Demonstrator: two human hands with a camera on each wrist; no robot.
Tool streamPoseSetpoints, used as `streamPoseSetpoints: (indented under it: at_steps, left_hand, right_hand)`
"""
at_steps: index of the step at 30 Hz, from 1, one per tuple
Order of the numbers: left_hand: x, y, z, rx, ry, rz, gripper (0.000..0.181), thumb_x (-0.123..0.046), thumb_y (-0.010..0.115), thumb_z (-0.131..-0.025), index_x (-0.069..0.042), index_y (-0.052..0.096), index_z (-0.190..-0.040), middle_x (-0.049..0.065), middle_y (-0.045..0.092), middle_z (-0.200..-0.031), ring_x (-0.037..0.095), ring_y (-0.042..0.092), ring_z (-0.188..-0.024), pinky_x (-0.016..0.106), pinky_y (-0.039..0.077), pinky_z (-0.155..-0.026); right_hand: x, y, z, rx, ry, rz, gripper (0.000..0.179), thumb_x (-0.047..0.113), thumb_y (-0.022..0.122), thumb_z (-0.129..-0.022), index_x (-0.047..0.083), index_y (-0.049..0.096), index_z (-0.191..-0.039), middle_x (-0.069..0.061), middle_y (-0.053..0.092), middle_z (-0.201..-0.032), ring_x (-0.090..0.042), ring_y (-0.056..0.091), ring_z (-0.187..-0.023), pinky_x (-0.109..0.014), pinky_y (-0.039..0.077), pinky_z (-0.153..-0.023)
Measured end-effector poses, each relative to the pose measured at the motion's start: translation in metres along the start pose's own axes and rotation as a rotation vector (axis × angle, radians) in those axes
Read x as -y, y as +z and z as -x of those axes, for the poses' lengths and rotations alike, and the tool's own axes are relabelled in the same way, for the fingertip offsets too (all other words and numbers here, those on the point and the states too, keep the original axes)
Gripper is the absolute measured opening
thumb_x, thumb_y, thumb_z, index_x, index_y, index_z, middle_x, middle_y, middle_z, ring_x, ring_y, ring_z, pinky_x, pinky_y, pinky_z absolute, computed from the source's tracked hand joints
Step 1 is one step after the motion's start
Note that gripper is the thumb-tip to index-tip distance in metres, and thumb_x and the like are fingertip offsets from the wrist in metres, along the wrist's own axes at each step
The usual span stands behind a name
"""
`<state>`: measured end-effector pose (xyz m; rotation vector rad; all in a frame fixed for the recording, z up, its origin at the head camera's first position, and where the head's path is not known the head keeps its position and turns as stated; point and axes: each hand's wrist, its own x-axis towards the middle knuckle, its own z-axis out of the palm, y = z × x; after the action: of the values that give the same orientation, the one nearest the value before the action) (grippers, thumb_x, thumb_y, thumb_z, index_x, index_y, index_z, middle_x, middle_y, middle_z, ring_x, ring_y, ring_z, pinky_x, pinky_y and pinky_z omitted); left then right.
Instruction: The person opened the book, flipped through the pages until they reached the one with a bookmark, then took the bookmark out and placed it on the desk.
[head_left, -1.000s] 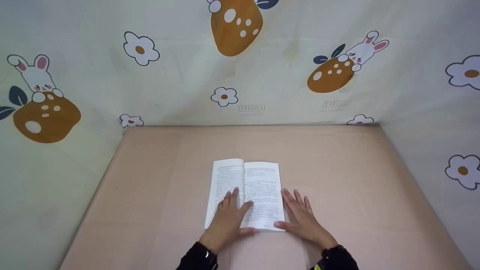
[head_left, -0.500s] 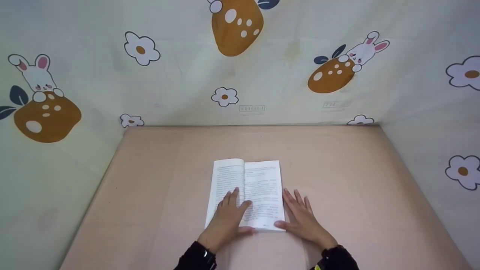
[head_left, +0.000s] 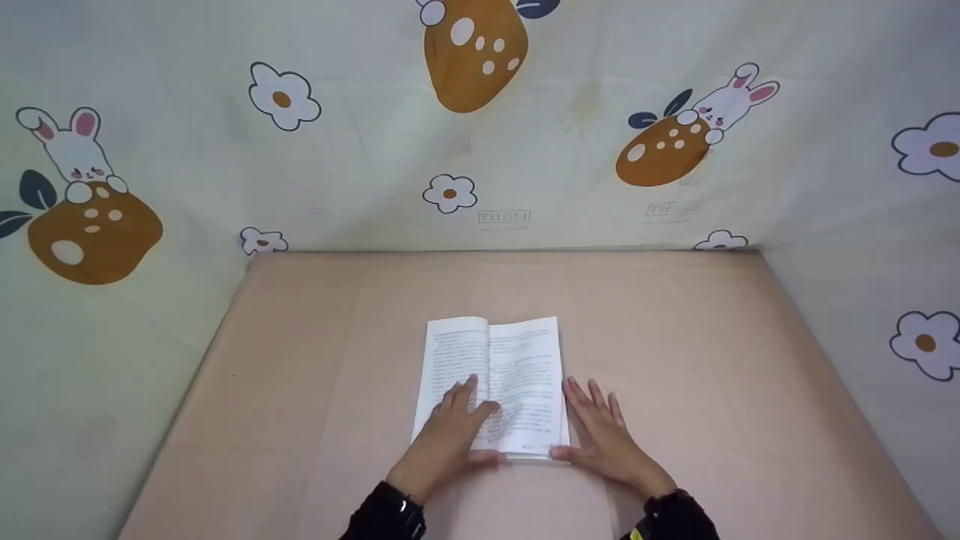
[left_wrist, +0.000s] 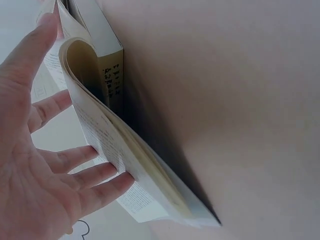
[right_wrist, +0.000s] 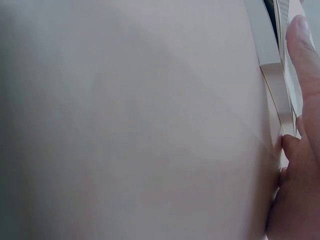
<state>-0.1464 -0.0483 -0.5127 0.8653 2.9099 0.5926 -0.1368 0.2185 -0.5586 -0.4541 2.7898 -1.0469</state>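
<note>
An open book [head_left: 525,375] with printed pages lies near the front middle of the table. My left hand [head_left: 442,442] rests on its left page, fingers spread and fairly straight, the thumb by the bottom edge. The left wrist view shows these fingertips [left_wrist: 131,177] touching the left-hand leaves, which curve away from the thick block. At the book's right edge is my right hand [head_left: 611,446], its fingers extended alongside and its thumb on the lower right corner. In the right wrist view this thumb [right_wrist: 300,45] lies against the pages. The right page is slightly raised and wavy.
A beige cloth covers the table [head_left: 675,337]. Pale fabric walls [head_left: 360,165] printed with rabbits, brown fruits and flowers rise at the back and both sides. Dark sleeves [head_left: 386,514] cover both wrists.
The right page has risen a little, its top right corner moving up and its surface becoming wavy. My left hand has shifted slightly left. My right hand stays nearly still.
</note>
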Motion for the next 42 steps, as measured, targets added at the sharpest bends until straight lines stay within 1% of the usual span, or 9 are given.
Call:
streamPoseSetpoints:
  at_steps: [5,10,17,25,28,34,37,42]
  left_hand:
    - [0.001,-0.001,0.0,0.028,-0.024,0.025,0.067,-0.051,0.072,-0.07,-0.014,0.055,-0.122,0.028,0.034,-0.143,0.047,0.037,-0.128,0.056,0.041,-0.097]
    - [0.002,-0.001,0.001,0.04,-0.04,0.047,0.067,-0.052,0.071,-0.071,-0.013,0.054,-0.123,0.026,0.033,-0.145,0.046,0.035,-0.129,0.056,0.04,-0.098]
    - [0.005,0.002,0.003,-0.024,0.014,0.039,0.067,-0.052,0.07,-0.07,-0.011,0.054,-0.121,0.029,0.035,-0.142,0.048,0.038,-0.126,0.057,0.041,-0.097]
    - [0.006,0.002,0.005,-0.035,0.025,0.04,0.068,-0.053,0.069,-0.072,-0.011,0.053,-0.123,0.029,0.035,-0.142,0.047,0.037,-0.128,0.055,0.039,-0.1]
    - [0.005,0.001,0.006,-0.02,0.007,0.048,0.067,-0.051,0.068,-0.075,-0.012,0.051,-0.125,0.027,0.033,-0.144,0.046,0.035,-0.13,0.054,0.038,-0.102]
    - [0.001,-0.001,0.008,0.027,-0.05,0.044,0.061,-0.044,0.065,-0.082,-0.012,0.047,-0.131,0.023,0.03,-0.147,0.042,0.03,-0.134,0.051,0.034,-0.106]
    - [0.0,-0.001,0.008,0.022,-0.063,0.047,0.059,-0.038,0.064,-0.083,-0.011,0.045,-0.132,0.021,0.032,-0.147,0.039,0.031,-0.135,0.05,0.034,-0.107]
    - [-0.002,-0.003,0.01,-0.023,-0.073,0.063,0.054,-0.026,0.059,-0.083,-0.008,0.044,-0.132,0.016,0.039,-0.142,0.031,0.035,-0.132,0.044,0.035,-0.107]
  right_hand:
    - [-0.001,0.0,0.0,0.007,-0.002,-0.007,0.101,0.052,0.069,-0.073,0.008,0.018,-0.148,-0.014,0.016,-0.155,-0.044,0.003,-0.141,-0.061,-0.007,-0.109]
    - [-0.001,-0.001,0.0,0.006,-0.012,-0.008,0.1,0.052,0.069,-0.073,0.007,0.019,-0.148,-0.015,0.017,-0.155,-0.045,0.003,-0.141,-0.062,-0.006,-0.109]
    - [0.0,-0.001,0.001,0.004,-0.014,-0.011,0.1,0.052,0.07,-0.073,0.008,0.019,-0.148,-0.015,0.017,-0.154,-0.045,0.003,-0.141,-0.063,-0.007,-0.109]
    - [0.0,-0.001,0.0,0.006,-0.004,-0.004,0.1,0.052,0.07,-0.073,0.008,0.02,-0.148,-0.014,0.017,-0.155,-0.044,0.003,-0.141,-0.061,-0.006,-0.109]
    - [0.0,-0.001,0.001,0.001,0.001,-0.002,0.099,0.051,0.069,-0.074,0.008,0.02,-0.148,-0.014,0.017,-0.155,-0.044,0.003,-0.141,-0.061,-0.006,-0.11]
    - [0.001,0.0,0.001,-0.006,0.01,-0.002,0.096,0.052,0.067,-0.076,0.009,0.021,-0.148,-0.012,0.017,-0.155,-0.042,0.003,-0.142,-0.06,-0.007,-0.11]
    - [0.001,0.001,0.001,-0.01,0.004,0.003,0.095,0.051,0.067,-0.077,0.008,0.021,-0.148,-0.013,0.017,-0.155,-0.043,0.004,-0.141,-0.06,-0.007,-0.11]
    - [0.001,0.0,0.001,-0.002,0.009,0.002,0.094,0.05,0.067,-0.077,0.009,0.021,-0.148,-0.013,0.017,-0.155,-0.043,0.003,-0.142,-0.06,-0.007,-0.11]
